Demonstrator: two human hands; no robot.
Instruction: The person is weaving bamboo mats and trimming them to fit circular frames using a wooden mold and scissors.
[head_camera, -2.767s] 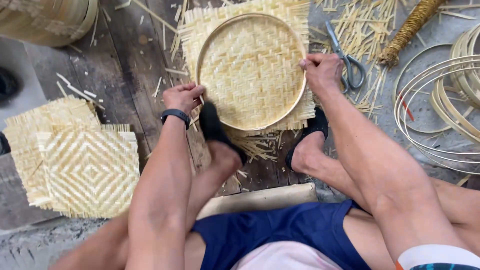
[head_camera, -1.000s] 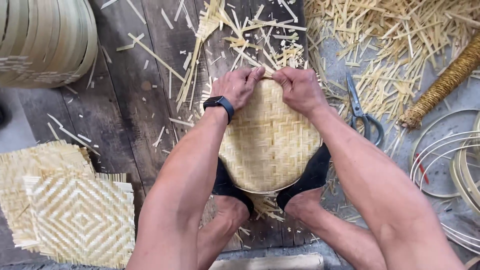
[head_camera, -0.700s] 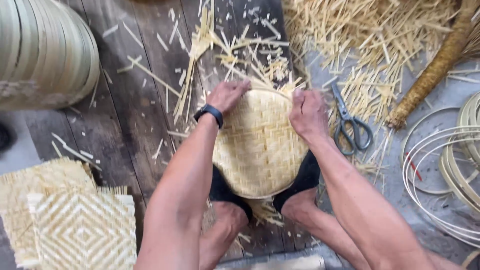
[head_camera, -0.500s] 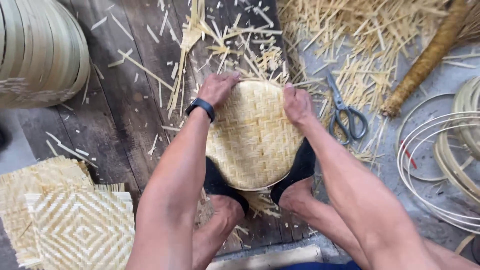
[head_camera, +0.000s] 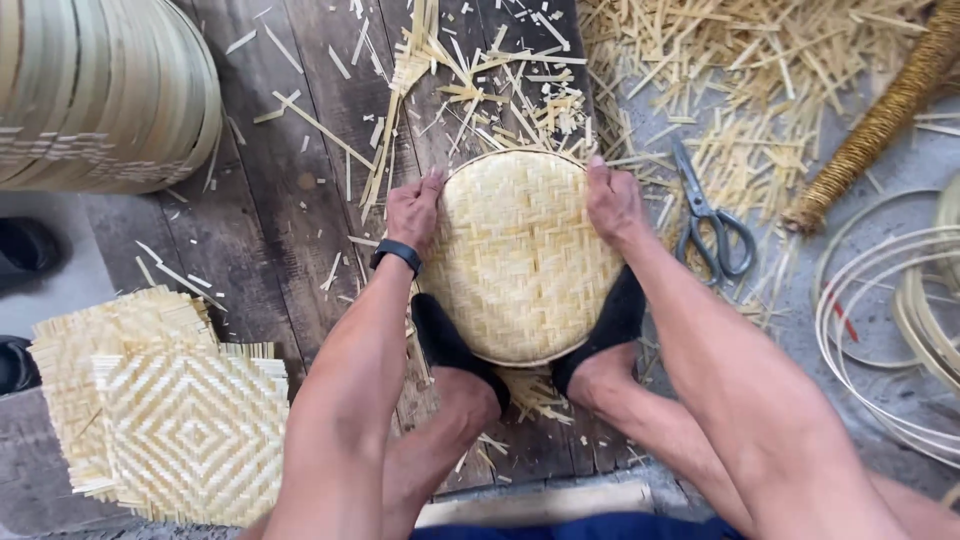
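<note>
A round woven bamboo tray (head_camera: 520, 260) lies on dark wooden planks, wedged between my two feet in black socks. My left hand (head_camera: 412, 208) grips its upper left rim; a black watch sits on that wrist. My right hand (head_camera: 612, 200) grips the upper right rim. Both hands press down on the tray's edge. Trimmed bamboo strips (head_camera: 480, 85) lie scattered just beyond the tray.
Scissors (head_camera: 708, 215) lie right of the tray among bamboo offcuts. Square woven mats (head_camera: 170, 415) are stacked at the lower left. A stack of finished trays (head_camera: 100, 90) stands at the upper left. Bamboo hoops (head_camera: 900, 320) and a wound rope bundle (head_camera: 880, 120) lie at the right.
The fringe of loose strips around the tray is gone. The tray was turned between my feet, and my hands slid from its far edge out to its left and right sides.
</note>
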